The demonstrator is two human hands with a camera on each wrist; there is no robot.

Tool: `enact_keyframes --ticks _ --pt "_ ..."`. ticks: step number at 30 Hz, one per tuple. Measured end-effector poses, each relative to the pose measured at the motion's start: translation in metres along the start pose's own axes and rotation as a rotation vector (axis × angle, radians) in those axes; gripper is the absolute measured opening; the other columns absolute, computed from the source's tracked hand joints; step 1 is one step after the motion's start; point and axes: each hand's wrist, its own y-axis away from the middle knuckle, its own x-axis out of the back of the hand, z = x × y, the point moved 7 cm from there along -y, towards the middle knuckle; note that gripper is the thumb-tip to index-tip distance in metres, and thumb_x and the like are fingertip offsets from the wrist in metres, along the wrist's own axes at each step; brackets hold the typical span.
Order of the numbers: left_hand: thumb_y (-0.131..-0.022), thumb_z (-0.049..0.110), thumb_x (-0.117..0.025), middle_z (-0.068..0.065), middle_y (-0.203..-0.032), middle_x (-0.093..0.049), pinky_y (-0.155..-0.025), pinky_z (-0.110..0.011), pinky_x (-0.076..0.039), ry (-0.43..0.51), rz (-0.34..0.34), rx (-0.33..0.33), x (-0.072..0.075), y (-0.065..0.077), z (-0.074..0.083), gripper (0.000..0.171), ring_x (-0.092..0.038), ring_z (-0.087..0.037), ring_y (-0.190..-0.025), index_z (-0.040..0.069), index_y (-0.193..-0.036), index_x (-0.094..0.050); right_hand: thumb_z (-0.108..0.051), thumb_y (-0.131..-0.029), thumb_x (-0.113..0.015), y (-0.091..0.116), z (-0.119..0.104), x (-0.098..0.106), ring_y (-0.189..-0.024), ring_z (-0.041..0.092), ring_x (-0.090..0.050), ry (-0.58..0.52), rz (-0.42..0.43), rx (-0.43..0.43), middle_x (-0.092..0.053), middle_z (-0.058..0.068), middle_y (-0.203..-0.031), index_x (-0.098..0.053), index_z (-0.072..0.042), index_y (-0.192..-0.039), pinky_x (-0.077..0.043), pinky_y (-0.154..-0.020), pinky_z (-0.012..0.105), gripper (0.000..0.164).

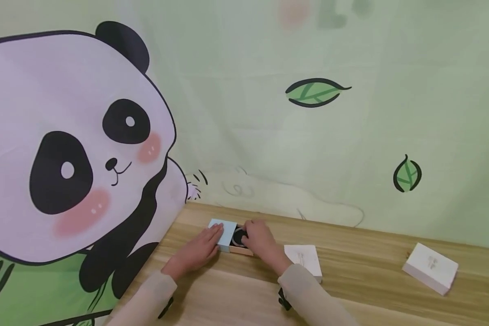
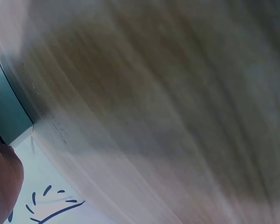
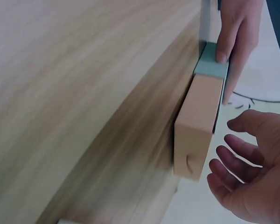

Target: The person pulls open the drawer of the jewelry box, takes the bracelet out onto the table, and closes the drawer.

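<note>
On the tabletop (image 1: pixel 362 276), the left hand (image 1: pixel 201 246), fingers straight, presses a pale-blue box sleeve (image 1: pixel 228 233); its tan drawer (image 1: pixel 240 250) protrudes rightward, holding a dark round item (image 1: pixel 239 236). The right hand (image 1: pixel 261 239), loosely spread, gripping nothing, is beside it; farther right, two white boxes (image 1: pixel 432 268).

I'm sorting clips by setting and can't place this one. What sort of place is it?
Probably an indoor play or recording corner, though the wider room is out of view: a wood-grain table with a pale green backdrop behind it, decorated with a large cartoon panda.
</note>
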Motion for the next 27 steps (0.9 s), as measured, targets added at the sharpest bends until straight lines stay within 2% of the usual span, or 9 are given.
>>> enact_keyframes --ticks 4,6,9,15,21,27 --pt "-0.109 0.025 -0.047 -0.019 -0.164 -0.029 -0.121 -0.05 -0.027 -0.015 -0.009 0.0 0.0 0.001 0.001 0.057 -0.029 -0.034 -0.151 -0.005 -0.156 -0.033 -0.014 -0.088 -0.075 -0.004 -0.01 -0.016 -0.106 0.035 -0.062 0.044 -0.075 0.02 -0.065 0.02 -0.114 -0.07 0.004 -0.112 -0.055 -0.091 0.043 0.03" --pt "-0.108 0.024 -0.048 -0.02 -0.163 -0.03 -0.121 -0.05 -0.028 -0.018 -0.006 -0.007 0.001 0.001 0.002 0.057 -0.03 -0.035 -0.151 -0.006 -0.155 -0.034 -0.017 -0.09 -0.076 -0.004 -0.014 -0.022 -0.108 0.037 -0.061 0.09 -0.1 0.038 -0.064 0.022 -0.12 -0.067 0.006 -0.12 -0.054 -0.093 0.043 0.038" --pt "-0.107 0.022 -0.049 -0.021 -0.162 -0.032 -0.12 -0.051 -0.029 -0.014 0.006 -0.013 0.001 0.004 0.003 0.057 -0.031 -0.037 -0.15 -0.007 -0.154 -0.035 -0.019 -0.092 -0.075 -0.004 -0.019 -0.028 -0.106 0.038 -0.062 0.147 -0.117 0.046 -0.063 0.023 -0.121 -0.065 0.008 -0.122 -0.054 -0.092 0.044 0.042" --pt "-0.106 0.021 -0.052 -0.022 -0.161 -0.034 -0.119 -0.052 -0.032 -0.012 0.029 -0.02 -0.001 0.006 0.004 0.057 -0.034 -0.037 -0.148 -0.007 -0.153 -0.037 -0.021 -0.088 -0.08 -0.012 -0.021 -0.033 -0.1 0.036 -0.063 0.213 -0.172 0.006 -0.065 0.021 -0.109 -0.069 0.006 -0.112 -0.054 -0.092 0.045 0.038" --pt "-0.106 0.021 -0.051 -0.023 -0.161 -0.034 -0.118 -0.052 -0.032 -0.01 0.035 -0.046 -0.001 0.003 0.007 0.057 -0.035 -0.038 -0.147 -0.008 -0.153 -0.037 -0.029 -0.081 -0.086 -0.024 -0.019 -0.032 -0.096 0.027 -0.065 0.329 -0.236 -0.022 -0.067 0.014 -0.098 -0.07 0.002 -0.1 -0.056 -0.087 0.037 0.039" --pt "-0.107 0.023 -0.051 -0.02 -0.162 -0.033 -0.12 -0.049 -0.031 -0.046 0.022 -0.017 -0.001 0.004 0.002 0.058 -0.034 -0.035 -0.149 -0.005 -0.154 -0.036 -0.024 -0.08 -0.087 -0.033 -0.019 -0.033 -0.085 0.022 -0.065 0.236 -0.31 -0.025 -0.067 0.01 -0.086 -0.067 -0.001 -0.093 -0.056 -0.078 0.033 0.033"
